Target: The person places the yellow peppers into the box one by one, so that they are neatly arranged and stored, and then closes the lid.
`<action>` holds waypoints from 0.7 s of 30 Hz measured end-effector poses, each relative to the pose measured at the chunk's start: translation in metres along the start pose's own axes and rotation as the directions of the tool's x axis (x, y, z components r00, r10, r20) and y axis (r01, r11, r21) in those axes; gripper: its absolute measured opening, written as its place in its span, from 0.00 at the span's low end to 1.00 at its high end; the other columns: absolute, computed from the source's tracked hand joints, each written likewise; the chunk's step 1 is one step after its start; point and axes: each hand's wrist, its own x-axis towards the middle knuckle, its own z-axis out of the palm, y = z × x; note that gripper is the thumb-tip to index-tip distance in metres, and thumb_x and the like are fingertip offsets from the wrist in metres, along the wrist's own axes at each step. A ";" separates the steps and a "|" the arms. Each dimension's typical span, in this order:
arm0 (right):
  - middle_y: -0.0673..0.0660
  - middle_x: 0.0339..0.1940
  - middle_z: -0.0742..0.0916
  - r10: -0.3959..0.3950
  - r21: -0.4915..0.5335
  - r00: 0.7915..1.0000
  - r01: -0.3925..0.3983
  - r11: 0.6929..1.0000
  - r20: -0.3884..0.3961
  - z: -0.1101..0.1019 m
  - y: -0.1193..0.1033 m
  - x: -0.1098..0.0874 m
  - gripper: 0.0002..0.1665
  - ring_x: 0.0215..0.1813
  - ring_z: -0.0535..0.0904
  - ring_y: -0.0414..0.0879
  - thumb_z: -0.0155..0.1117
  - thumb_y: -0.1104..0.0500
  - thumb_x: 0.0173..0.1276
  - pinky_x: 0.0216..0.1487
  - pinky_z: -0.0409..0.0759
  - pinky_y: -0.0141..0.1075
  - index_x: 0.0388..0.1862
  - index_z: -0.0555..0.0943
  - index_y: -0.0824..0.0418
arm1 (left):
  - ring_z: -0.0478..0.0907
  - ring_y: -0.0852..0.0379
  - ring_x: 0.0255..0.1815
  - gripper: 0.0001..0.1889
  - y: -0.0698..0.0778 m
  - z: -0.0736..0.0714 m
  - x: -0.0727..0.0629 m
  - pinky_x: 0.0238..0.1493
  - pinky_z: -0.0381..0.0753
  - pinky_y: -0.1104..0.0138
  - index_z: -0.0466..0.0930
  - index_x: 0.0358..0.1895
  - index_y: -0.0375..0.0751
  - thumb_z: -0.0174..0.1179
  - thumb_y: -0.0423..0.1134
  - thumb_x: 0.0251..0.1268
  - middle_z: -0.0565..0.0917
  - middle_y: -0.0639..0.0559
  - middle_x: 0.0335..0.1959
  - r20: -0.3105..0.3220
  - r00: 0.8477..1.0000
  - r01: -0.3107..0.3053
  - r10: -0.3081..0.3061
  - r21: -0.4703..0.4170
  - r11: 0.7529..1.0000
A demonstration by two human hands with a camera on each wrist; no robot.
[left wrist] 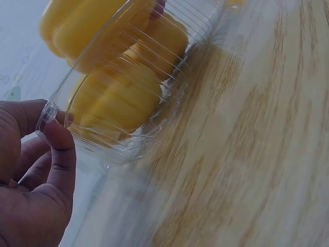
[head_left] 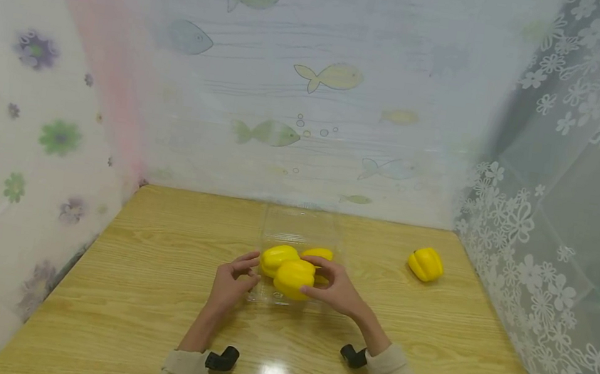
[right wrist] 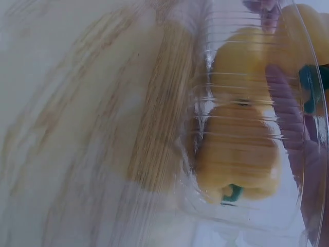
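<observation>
Yellow bell peppers sit in a clear plastic clamshell box (head_left: 268, 300) near the middle of the table. My left hand (head_left: 230, 284) is at the box's left side; the left wrist view shows its thumb and finger pinching the rim (left wrist: 50, 110). In my right hand (head_left: 342, 290) I grip a yellow bell pepper (head_left: 295, 278) over the box, thumb in front and fingers behind. Two other peppers lie within, one at the left (head_left: 279, 259) and one partly hidden behind my right hand (head_left: 318, 254). A green stem (right wrist: 233, 193) shows through the wall in the right wrist view.
Another yellow bell pepper (head_left: 426, 264) lies at the table's right rear. The clear lid (head_left: 300, 228) extends behind the box. Patterned curtains (head_left: 302, 168) enclose the wooden table (head_left: 154, 256) at the back and sides. Each wrist carries a black mount (head_left: 223, 359).
</observation>
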 end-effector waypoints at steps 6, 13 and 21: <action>0.66 0.71 0.75 0.002 0.007 1.000 -0.002 1.000 0.006 0.005 0.001 0.005 0.35 0.68 0.74 0.65 0.71 0.63 0.68 0.58 0.83 0.43 0.73 0.72 0.63 | 0.76 0.56 0.42 0.19 -0.002 0.000 0.000 0.30 0.77 0.76 0.83 0.57 0.27 0.64 0.22 0.62 0.77 0.41 0.68 0.011 1.000 -0.007 0.007 0.004 1.000; 0.62 0.72 0.75 0.029 -0.013 1.000 -0.028 1.000 0.013 0.011 0.005 0.013 0.35 0.68 0.75 0.61 0.73 0.61 0.67 0.59 0.83 0.43 0.72 0.74 0.59 | 0.77 0.60 0.42 0.19 -0.002 0.001 0.001 0.36 0.78 0.77 0.83 0.57 0.26 0.64 0.23 0.61 0.78 0.39 0.67 -0.009 1.000 -0.025 0.025 0.042 0.999; 0.56 0.71 0.77 0.084 -0.123 0.996 -0.083 0.989 -0.004 0.014 0.009 0.014 0.35 0.68 0.76 0.55 0.76 0.52 0.64 0.61 0.82 0.47 0.70 0.77 0.50 | 0.78 0.59 0.41 0.18 -0.001 0.000 0.000 0.35 0.78 0.77 0.83 0.57 0.27 0.64 0.23 0.63 0.78 0.40 0.68 -0.003 1.000 -0.006 0.006 0.035 0.999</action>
